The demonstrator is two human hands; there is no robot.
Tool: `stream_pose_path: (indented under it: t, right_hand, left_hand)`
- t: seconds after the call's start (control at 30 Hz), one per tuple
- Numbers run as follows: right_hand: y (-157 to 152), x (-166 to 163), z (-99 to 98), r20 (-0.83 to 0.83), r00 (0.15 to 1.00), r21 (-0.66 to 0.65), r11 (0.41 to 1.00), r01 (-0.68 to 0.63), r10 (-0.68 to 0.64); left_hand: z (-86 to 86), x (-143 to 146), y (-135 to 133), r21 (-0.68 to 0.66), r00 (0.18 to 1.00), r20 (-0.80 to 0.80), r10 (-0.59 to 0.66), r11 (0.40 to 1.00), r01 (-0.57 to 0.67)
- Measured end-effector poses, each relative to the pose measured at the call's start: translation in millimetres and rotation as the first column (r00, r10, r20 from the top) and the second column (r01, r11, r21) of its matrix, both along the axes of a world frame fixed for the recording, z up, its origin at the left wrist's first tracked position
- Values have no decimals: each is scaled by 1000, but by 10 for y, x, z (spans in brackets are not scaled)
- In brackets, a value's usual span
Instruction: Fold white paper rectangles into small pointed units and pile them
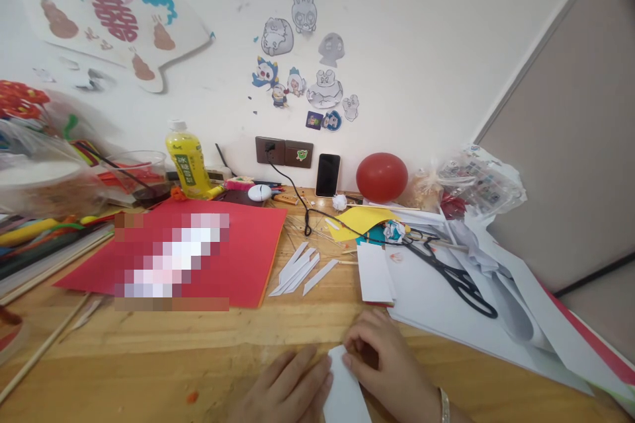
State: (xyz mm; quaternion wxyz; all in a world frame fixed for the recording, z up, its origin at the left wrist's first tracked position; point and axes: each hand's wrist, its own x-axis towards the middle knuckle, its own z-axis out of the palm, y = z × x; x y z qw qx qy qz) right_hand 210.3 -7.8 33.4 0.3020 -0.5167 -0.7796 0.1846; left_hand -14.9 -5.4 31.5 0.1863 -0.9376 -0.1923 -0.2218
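Observation:
A strip of white paper point(345, 386) lies on the wooden table at the bottom of the head view, between my two hands. My left hand point(288, 384) grips its left edge, fingers close together; its thumb is hardly visible. At the paper's upper right corner, my right hand point(389, 367) pinches the edge between thumb and curled fingers. A bracelet point(444, 404) circles the right wrist. Just beyond my right hand lies a small stack of white paper pieces point(376, 272). Several narrow folded white paper strips point(300, 271) rest farther off, toward the middle.
Red paper point(248, 244) spreads at left, before a yellow drink bottle point(187, 162). Black-handled scissors point(449, 274) lie on white sheets point(421, 304) at right. A phone point(328, 175), a red balloon point(381, 177) and a black cable point(292, 188) are by the wall.

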Motion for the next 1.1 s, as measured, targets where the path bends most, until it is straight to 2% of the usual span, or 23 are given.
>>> stream_pose_path:
  t: [0.1,0.2,0.33,0.47,0.63,0.7,0.77,0.9,0.97,1.03,1.1]
  right_hand:
    - [-12,-4,8,1,995,156,983,-98,99]
    - [-31,-11,42,115,975,328,920,-216,188]
    - [-38,-16,72,284,934,407,854,-323,218]
    - [-22,-1,53,318,906,388,833,-394,280]
    - [-25,28,35,296,901,328,852,-408,317]
    - [-34,27,50,257,907,308,861,-405,335]
    - [-42,19,70,200,916,281,875,-395,349]
    - [-48,9,98,104,934,218,908,-358,343]
    - [-48,13,106,70,939,182,921,-345,338]
    - [-45,22,117,37,942,157,929,-335,334]
    - [-38,31,129,11,948,145,937,-317,319]
  left_hand:
    - [-53,4,-5,20,1000,14,-2,1000,2]
    - [-111,13,-10,39,999,50,-8,999,6]
    - [-127,12,-6,16,999,40,11,1000,-11]
    - [-156,5,-3,-22,1000,-5,23,999,-23]
    - [-392,34,1,19,997,79,23,1000,-24]
    - [-438,48,2,10,996,89,30,999,-31]
    - [-390,53,2,-4,996,89,31,1000,-31]
    - [-139,42,0,-52,999,25,19,998,-18]
    - [-69,37,-1,-59,1000,23,8,998,-7]
    - [-87,39,-1,-57,1000,22,4,998,-3]
    - [-176,50,-3,-48,999,40,16,999,-15]
